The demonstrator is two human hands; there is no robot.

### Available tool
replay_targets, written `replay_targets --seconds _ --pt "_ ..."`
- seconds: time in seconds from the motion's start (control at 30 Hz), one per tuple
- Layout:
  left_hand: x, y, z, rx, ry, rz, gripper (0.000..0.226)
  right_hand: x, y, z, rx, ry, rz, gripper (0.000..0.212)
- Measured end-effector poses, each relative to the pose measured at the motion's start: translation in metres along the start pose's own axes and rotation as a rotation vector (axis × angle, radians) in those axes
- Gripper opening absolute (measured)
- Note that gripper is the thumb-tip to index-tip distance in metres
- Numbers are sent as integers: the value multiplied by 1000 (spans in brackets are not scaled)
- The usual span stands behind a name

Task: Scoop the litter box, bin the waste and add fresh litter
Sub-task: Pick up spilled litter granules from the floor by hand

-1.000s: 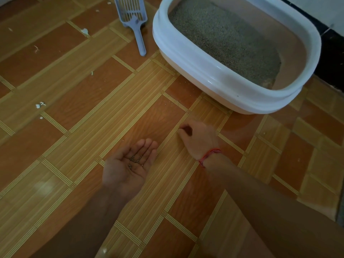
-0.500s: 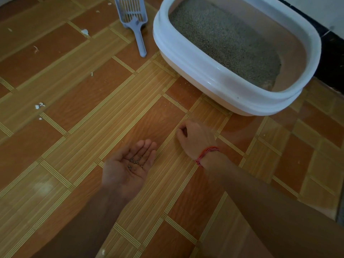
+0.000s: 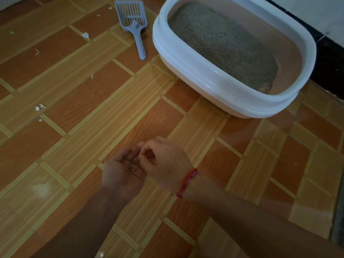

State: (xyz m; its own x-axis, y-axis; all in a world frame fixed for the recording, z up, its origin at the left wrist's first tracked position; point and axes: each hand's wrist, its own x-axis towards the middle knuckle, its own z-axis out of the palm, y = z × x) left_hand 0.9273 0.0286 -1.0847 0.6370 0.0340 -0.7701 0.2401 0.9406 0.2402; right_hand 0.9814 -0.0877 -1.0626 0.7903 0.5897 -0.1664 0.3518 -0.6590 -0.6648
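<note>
1. Holding the left hand [image 3: 122, 174] palm-up like a small bowl, fingers side by side and a little bent, to keep the litter bits [image 3: 134, 162] from rolling off.
2. Hovering the right hand [image 3: 165, 161] over that palm on its 3 o'clock side, fingers curled with thumb tip meeting finger tip, most likely for dropping picked-up bits in. Too small to tell about a bit pinched between them.
3. Wearing a red string [image 3: 187, 180] on the right wrist.
4. Leaving the litter box [image 3: 204, 75] on the floor [image 3: 74, 90] at 1 o'clock from the hands, well apart, with grey litter [image 3: 223, 43] spread inside and thinning out at its 5 o'clock end.
5. Leaving the scoop [image 3: 134, 21] lying flat at 12 o'clock, just beside the box, handle pointing to 6 o'clock for an easy grab.
6. Seeming to be tidying spilled bits off the floor, likely late in the job, with white scraps [image 3: 39, 108] waiting at 10 o'clock.
7. Needing to keep the palm level next, to avoid spilling everything again.
</note>
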Motion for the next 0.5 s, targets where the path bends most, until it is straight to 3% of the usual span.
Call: replay_targets --seconds 0.37,0.5 --pt "1 1 5 -53 10 25 43 10 10 -3 29 57 9 7" --pt "3 3 3 -63 33 15 41 27 39 -24 -59 164 129 7"
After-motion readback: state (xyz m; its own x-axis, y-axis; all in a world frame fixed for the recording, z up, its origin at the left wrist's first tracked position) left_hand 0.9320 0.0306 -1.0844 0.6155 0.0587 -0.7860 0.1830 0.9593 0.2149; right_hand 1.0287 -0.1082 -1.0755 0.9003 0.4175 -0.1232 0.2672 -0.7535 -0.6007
